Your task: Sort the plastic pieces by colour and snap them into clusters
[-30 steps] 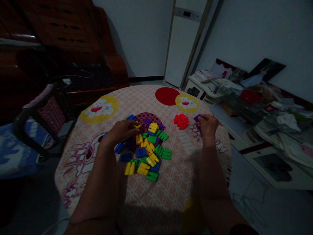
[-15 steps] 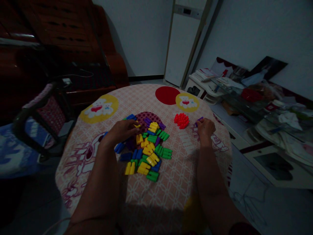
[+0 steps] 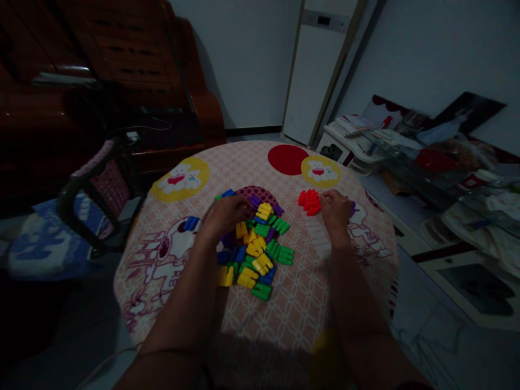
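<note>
My left hand (image 3: pixel 229 214) reaches over the back left of a pile of plastic building blocks. Its fingers are curled together beside the purple blocks (image 3: pixel 255 201), and whatever they hold is hidden. Yellow blocks (image 3: pixel 257 246), green blocks (image 3: pixel 280 252) and blue blocks (image 3: pixel 238 253) make up most of the pile. My right hand (image 3: pixel 336 210) is at the right edge of a cluster of red blocks (image 3: pixel 311 201), thumb and fingers drawn together; I cannot tell whether they grip a block. Just past its right side shows a purple block (image 3: pixel 352 207), partly hidden by the hand.
The blocks lie on a round table with a patterned cloth (image 3: pixel 260 319). A blue block (image 3: pixel 190 222) sits apart at the left. Around the table are a chair (image 3: pixel 97 189), a wooden sofa (image 3: pixel 207 116) and a cluttered glass-topped cabinet (image 3: pixel 439 254).
My right hand has let go of the purple block, now to its right, and moved left to the red cluster. The yellow block at my left fingertips no longer shows. The view has shifted slightly.
</note>
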Motion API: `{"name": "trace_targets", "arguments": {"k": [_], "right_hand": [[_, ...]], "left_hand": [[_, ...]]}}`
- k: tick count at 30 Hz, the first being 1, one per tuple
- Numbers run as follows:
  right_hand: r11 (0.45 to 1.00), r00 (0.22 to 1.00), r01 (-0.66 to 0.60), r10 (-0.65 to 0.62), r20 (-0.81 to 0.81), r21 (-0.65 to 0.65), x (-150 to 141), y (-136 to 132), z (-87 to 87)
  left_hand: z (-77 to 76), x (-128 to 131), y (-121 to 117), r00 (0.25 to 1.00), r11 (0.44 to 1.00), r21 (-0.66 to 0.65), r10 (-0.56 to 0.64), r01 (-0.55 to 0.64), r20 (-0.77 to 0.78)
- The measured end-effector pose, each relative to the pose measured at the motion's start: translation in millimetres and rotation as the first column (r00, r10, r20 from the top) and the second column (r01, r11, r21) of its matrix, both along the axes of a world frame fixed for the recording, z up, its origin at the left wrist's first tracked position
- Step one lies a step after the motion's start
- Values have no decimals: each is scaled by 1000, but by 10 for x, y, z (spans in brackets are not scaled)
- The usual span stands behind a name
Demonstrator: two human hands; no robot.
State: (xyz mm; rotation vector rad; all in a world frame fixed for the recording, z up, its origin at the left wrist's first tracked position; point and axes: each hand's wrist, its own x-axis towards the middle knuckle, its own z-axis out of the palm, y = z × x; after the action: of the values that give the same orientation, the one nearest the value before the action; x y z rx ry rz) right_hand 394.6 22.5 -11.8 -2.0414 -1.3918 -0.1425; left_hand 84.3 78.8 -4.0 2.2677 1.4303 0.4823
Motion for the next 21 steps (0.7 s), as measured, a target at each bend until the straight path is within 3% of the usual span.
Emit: {"name": "trace_targets", "arguments": {"k": [3, 6, 9, 12, 18, 21], "right_hand": [[945, 947, -323, 322, -23, -46, -402, 83, -123], [861, 870, -485, 493, 19, -154, -723, 131, -296], [837, 855, -487, 516, 61, -250, -851, 155, -421], [838, 861, -491, 509, 15, -237, -852, 157, -455], [838, 845, -528, 503, -180, -140, -837, 103, -351], [865, 831, -500, 469, -298, -31, -692, 87, -227]], "left_hand": [[-117, 260, -39, 1000, 999, 31, -22, 22, -11], [-251, 378, -36, 998, 996, 55, -64, 63, 15], [-326, 365, -6, 990, 992, 45, -124, 121, 61], [-347, 366, -9, 974, 984, 28, -179, 177, 137], [-346, 556, -153, 959, 973, 102, -223, 208, 176], [-305, 563, -179, 969, 980, 103, -185, 170, 161]]}}
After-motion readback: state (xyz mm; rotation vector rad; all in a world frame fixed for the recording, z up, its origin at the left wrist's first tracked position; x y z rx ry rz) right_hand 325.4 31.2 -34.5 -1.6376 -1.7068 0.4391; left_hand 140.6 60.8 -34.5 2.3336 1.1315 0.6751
